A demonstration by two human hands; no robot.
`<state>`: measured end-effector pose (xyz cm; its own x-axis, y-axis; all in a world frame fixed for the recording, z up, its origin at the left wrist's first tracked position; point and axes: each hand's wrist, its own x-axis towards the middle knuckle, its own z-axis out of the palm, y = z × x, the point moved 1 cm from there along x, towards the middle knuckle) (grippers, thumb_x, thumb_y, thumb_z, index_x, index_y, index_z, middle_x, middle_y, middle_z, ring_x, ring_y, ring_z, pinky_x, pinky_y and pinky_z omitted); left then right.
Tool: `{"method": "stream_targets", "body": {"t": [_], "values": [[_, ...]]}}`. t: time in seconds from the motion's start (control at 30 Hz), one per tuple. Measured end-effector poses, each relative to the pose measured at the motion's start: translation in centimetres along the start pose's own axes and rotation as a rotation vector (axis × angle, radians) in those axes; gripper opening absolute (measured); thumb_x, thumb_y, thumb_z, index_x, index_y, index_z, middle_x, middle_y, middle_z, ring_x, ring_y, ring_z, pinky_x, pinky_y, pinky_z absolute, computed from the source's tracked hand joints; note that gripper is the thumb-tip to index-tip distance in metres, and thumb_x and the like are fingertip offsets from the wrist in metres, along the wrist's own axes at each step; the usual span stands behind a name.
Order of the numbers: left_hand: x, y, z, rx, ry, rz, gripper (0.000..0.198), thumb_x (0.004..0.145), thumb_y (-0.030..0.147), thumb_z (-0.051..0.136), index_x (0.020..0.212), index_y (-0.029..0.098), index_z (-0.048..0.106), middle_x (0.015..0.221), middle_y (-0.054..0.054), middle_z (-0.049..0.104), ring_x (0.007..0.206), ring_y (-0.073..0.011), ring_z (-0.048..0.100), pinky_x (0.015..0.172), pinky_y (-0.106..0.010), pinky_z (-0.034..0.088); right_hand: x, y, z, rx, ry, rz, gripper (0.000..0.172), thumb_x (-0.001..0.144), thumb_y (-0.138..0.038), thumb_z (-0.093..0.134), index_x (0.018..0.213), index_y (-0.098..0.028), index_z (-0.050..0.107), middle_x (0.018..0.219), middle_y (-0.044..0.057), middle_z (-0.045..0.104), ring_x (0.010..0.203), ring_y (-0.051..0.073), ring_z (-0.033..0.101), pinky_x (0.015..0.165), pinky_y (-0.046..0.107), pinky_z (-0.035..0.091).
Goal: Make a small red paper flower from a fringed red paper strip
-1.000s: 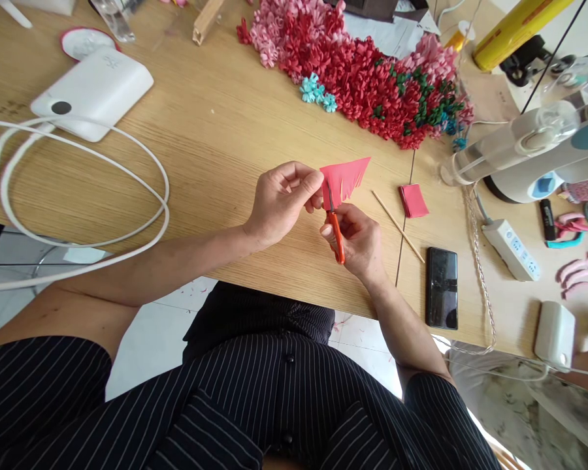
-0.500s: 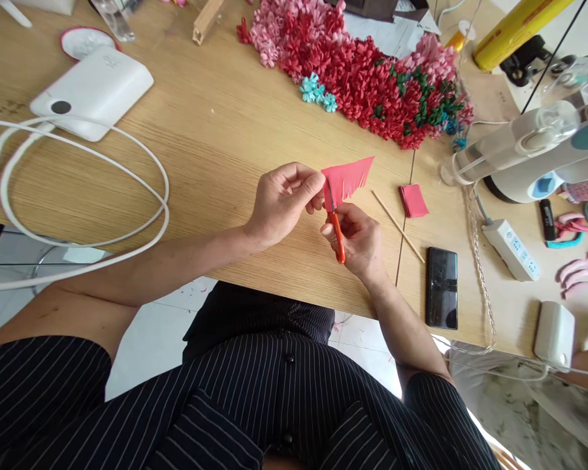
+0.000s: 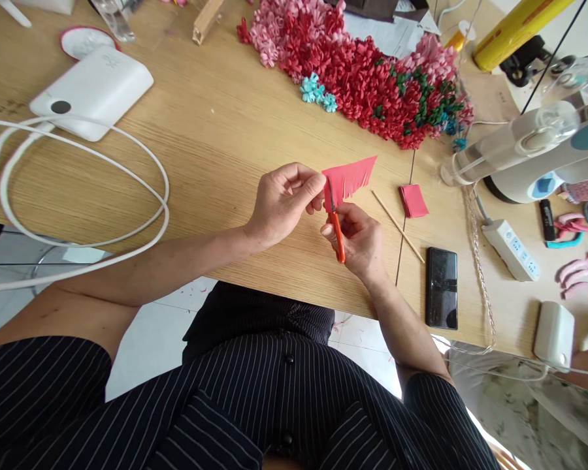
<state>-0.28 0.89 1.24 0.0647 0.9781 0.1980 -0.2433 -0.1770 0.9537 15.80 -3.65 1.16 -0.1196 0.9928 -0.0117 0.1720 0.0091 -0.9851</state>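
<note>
My left hand (image 3: 281, 199) pinches the left end of a folded pink paper strip (image 3: 350, 177), whose lower edge is cut into a fringe. My right hand (image 3: 357, 238) grips small orange-handled scissors (image 3: 336, 228). Their blades point up into the paper close to my left fingertips. Both hands hover over the front part of the wooden table (image 3: 215, 143).
A thin wooden stick (image 3: 398, 226), a folded pink paper square (image 3: 413, 200) and a black phone (image 3: 441, 287) lie right of my hands. A heap of red, pink and teal paper flowers (image 3: 367, 78) fills the back. White device (image 3: 93, 91) and cable (image 3: 78, 196) at left; power strip (image 3: 512, 249) at right.
The pink strip has shifted slightly to the right and up through my left fingers, and the scissors have cut nearer its left end. My hands otherwise hold their places.
</note>
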Motion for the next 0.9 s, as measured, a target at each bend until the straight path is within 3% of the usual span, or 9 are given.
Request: {"method": "stream_targets", "body": {"t": [0.37, 0.9], "values": [[-0.08, 0.25, 0.03, 0.005, -0.010, -0.012, 0.037, 0.094, 0.046, 0.077, 0.074, 0.019, 0.061, 0.060, 0.004, 0.064, 0.053, -0.0062, 0.062, 0.052, -0.018, 0.051, -0.01, -0.25, -0.02, 0.019, 0.006, 0.006, 0.062, 0.064, -0.067, 0.093, 0.096, -0.021, 0.068, 0.068, -0.007, 0.058, 0.058, 0.007, 0.042, 0.052, 0.025, 0.034], [0.03, 0.08, 0.00, -0.003, -0.013, 0.001, 0.042, 0.091, 0.053, 0.079, 0.075, 0.019, 0.060, 0.060, 0.004, 0.063, 0.053, -0.0067, 0.061, 0.053, -0.019, 0.051, -0.09, -0.65, 0.06, -0.010, 0.023, 0.022, 0.060, 0.063, -0.070, 0.092, 0.089, -0.023, 0.065, 0.065, -0.008, 0.056, 0.057, 0.007, 0.041, 0.052, 0.026, 0.032]]}}
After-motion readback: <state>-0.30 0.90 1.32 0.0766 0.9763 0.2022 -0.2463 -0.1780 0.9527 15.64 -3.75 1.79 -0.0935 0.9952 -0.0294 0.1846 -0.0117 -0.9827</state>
